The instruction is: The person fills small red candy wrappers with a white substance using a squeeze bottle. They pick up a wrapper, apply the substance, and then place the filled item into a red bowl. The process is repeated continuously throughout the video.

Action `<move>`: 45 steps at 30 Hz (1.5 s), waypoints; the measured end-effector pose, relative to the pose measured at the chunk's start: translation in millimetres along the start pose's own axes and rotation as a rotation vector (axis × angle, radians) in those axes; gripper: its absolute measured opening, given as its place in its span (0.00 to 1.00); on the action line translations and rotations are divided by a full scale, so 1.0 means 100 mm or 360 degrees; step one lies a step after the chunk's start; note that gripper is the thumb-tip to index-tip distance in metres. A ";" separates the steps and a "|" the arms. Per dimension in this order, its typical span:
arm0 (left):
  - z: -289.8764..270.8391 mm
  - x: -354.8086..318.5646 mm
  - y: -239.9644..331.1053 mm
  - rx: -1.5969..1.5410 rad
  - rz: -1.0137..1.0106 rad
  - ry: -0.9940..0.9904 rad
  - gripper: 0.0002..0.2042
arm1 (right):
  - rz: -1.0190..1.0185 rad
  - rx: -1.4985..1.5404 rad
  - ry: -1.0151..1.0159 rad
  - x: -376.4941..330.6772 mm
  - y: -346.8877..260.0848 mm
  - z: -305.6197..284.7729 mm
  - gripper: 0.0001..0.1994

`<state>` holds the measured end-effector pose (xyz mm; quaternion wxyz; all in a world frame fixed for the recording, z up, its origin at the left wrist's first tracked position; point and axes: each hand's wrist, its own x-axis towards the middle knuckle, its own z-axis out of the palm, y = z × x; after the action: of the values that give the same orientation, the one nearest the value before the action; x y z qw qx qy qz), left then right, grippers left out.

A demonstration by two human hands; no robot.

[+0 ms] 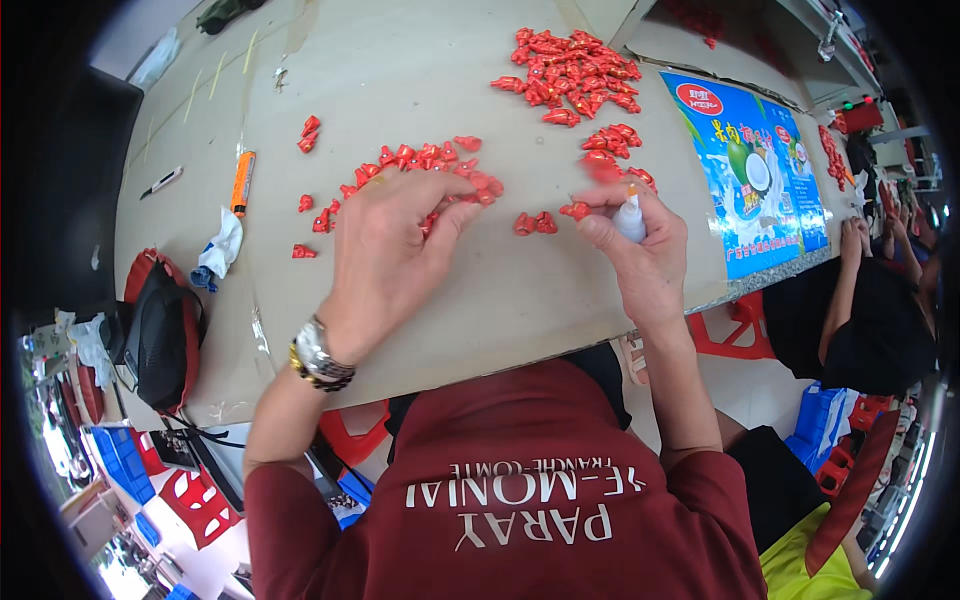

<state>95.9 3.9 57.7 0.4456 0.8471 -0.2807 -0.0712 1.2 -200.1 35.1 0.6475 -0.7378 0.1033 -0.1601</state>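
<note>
Small glossy red pieces with gold specks lie in a loose cluster (400, 157) around and beyond my left hand (395, 235). Its thumb and fingers curl together at the right side of that cluster; whatever they pinch is hidden among red pieces at the tips. In my right hand (648, 240) is a small white squeeze bottle (629, 219) with an orange tip. A single red piece (575, 210) sits at that hand's thumb and fingertip. Just left of it, a few more red pieces (535, 223) rest on the table.
A large heap of red pieces (575, 70) lies at the far right, with a smaller group (612, 140) nearer. Beyond my right hand is a blue printed sheet (745, 170). An orange tube (242, 183), crumpled tissue (222, 245) and black-red bag (163, 335) are left. Another person sits right.
</note>
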 end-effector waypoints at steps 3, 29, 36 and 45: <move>0.08 -0.01 -0.20 0.0504 0.0434 0.0239 0.12 | -0.0321 -0.0647 0.0026 -0.01 0.14 -0.01 0.06; 0.34 0.03 0.07 -0.0928 -0.0020 -0.0076 0.07 | -0.0627 -0.0210 -0.0058 0.13 0.01 0.18 0.19; 0.40 0.00 0.05 -0.0994 -0.0146 -0.0071 0.10 | -0.0228 0.0115 -0.0113 0.10 0.05 0.19 0.14; 0.37 -0.01 0.00 -0.1444 -0.0387 -0.0151 0.11 | 0.0264 0.0577 -0.0074 0.12 0.03 0.16 0.10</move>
<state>81.3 -22.0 36.2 0.7458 0.5895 -0.1402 -0.2768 18.5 -190.1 31.2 0.7831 -0.6015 0.1181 -0.1050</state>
